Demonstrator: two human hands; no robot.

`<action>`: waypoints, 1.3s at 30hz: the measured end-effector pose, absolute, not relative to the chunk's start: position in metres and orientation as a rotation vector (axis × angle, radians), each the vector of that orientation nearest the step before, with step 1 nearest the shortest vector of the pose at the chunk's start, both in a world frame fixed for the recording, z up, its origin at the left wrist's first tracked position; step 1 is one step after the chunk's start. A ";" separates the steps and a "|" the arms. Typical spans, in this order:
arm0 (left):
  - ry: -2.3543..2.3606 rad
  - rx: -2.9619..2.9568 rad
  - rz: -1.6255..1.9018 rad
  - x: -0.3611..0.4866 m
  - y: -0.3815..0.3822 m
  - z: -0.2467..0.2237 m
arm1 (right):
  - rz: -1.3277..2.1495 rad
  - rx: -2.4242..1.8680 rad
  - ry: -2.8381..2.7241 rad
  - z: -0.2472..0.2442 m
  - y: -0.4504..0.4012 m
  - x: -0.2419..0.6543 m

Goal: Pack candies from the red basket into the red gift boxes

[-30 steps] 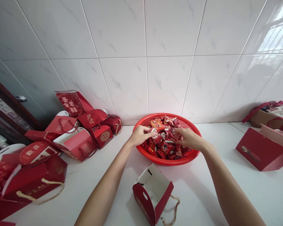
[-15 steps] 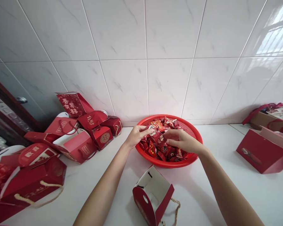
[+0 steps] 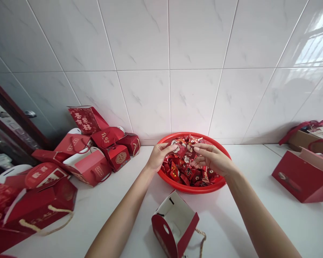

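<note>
A red plastic basket (image 3: 177, 186) holds a heap of small wrapped candies (image 3: 187, 172) in red and dark red wrappers. Over its left side, my left hand (image 3: 158, 156) pinches dark red candy packets (image 3: 182, 149) with pale lettering between thumb and fingers. My right hand (image 3: 214, 159) hovers above the basket's right half, fingers apart, its tips beside the right edge of those packets; whether they touch is unclear. Below the basket stands an open red gift box (image 3: 187, 233) with a white inside and a twisted rope handle (image 3: 201, 236). Loose candies fill none of its visible interior.
Several red gift boxes (image 3: 87, 166) crowd the left side of the white counter (image 3: 118, 204), some with rope handles. On the right stand a red paper bag (image 3: 298, 175) and a brown box (image 3: 301, 141). A white tiled wall (image 3: 193, 104) rises behind the basket.
Both hands have lifted slightly, bringing the candy packets up in my left hand. My right fingers have spread and drawn a little to the right. The open gift box stays put.
</note>
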State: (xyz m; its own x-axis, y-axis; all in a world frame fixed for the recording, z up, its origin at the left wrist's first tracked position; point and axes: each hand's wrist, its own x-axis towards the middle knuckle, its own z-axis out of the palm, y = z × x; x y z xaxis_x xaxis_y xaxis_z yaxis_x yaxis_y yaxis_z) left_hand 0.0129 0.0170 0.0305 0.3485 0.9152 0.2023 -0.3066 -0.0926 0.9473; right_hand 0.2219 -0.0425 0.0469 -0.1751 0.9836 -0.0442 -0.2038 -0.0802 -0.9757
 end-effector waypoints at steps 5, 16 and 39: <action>0.621 1.235 1.172 0.012 0.016 0.032 | 1.536 -0.911 -0.982 0.041 -0.038 0.219; 0.683 1.220 1.122 0.012 0.018 0.031 | 1.197 -0.848 -0.957 0.035 -0.032 0.210; 0.711 1.362 1.023 0.012 0.019 0.026 | 0.705 -1.021 -1.306 0.031 -0.039 0.200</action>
